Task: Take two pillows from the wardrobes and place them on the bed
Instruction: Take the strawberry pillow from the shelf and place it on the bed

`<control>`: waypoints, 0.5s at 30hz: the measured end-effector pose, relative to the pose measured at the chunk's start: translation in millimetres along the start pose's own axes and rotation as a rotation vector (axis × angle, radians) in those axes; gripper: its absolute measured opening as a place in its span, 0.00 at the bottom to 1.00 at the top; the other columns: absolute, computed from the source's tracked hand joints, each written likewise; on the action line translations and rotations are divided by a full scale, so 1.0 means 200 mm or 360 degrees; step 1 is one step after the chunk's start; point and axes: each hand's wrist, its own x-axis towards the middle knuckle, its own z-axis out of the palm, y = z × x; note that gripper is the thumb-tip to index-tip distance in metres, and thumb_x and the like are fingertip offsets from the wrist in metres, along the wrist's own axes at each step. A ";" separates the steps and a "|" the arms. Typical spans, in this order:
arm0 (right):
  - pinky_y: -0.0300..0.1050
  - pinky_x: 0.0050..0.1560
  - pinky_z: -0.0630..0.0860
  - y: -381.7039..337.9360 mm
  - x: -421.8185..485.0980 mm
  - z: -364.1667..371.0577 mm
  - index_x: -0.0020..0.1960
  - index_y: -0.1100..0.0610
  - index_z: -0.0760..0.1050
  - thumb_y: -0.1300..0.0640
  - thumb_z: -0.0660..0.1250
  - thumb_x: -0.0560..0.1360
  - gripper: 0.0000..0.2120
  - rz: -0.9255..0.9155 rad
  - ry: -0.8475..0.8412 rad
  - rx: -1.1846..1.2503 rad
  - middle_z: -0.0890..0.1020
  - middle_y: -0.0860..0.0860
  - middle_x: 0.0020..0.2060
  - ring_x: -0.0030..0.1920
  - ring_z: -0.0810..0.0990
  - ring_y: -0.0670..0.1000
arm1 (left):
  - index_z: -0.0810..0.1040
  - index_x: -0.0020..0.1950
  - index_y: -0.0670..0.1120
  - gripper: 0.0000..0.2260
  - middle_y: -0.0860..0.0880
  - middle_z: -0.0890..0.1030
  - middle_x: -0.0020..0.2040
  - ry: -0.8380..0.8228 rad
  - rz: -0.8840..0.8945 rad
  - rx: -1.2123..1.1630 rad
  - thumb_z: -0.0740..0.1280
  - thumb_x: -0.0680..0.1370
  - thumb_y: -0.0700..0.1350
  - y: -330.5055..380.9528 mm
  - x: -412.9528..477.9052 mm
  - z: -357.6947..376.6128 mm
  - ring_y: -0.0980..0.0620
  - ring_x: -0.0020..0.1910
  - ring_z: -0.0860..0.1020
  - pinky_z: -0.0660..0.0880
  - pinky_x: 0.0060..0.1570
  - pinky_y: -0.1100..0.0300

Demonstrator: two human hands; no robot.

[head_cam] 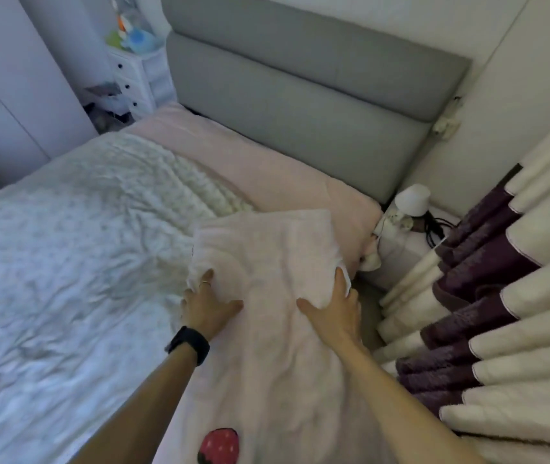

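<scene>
Reaching forward over the bed (66, 262), both arms stretch out nearly straight. The left hand (206, 306) (black band on its wrist) and the right hand (334, 309) press spread fingers (339, 279) onto a pale pink pillow (267, 249), seemingly gripping its near corners. It lies on the bed's right side, near the grey headboard (300, 95).

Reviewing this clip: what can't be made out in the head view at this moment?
- Wardrobes: cut off by the left edge; whether a second pillow remains inside cannot be told.
- Pillow: its near end runs under the forearms and off the bottom edge.
- Left hand and right hand: fingertips sink into the fabric, so how firm the grip is stays unclear.
- Items on the white drawer unit: too small and blurred.
</scene>
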 end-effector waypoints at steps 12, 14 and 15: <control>0.62 0.73 0.63 -0.02 1.08 -0.28 0.82 0.41 0.40 0.31 0.70 0.70 0.53 -0.0018 -0.0199 -0.0116 0.53 0.60 0.81 0.79 0.55 0.64 | 0.55 0.80 0.56 0.44 0.38 0.67 0.69 0.0044 -0.0175 -0.0083 0.75 0.69 0.57 0.68 0.62 0.35 0.35 0.68 0.66 0.68 0.66 0.41; 0.62 0.73 0.63 -0.05 1.30 -0.31 0.82 0.42 0.41 0.31 0.71 0.70 0.53 -0.0041 -0.0208 -0.0109 0.54 0.59 0.81 0.79 0.55 0.63 | 0.55 0.80 0.56 0.44 0.38 0.67 0.69 0.0043 -0.0179 -0.0096 0.75 0.70 0.57 0.80 0.77 0.40 0.36 0.68 0.67 0.68 0.65 0.42; 0.62 0.73 0.62 -0.06 1.40 -0.32 0.82 0.42 0.41 0.32 0.71 0.69 0.53 -0.0043 -0.0210 -0.0107 0.54 0.59 0.81 0.79 0.55 0.63 | 0.55 0.80 0.56 0.44 0.38 0.67 0.69 0.0032 -0.0193 -0.0110 0.75 0.70 0.57 0.86 0.85 0.43 0.36 0.68 0.67 0.69 0.65 0.43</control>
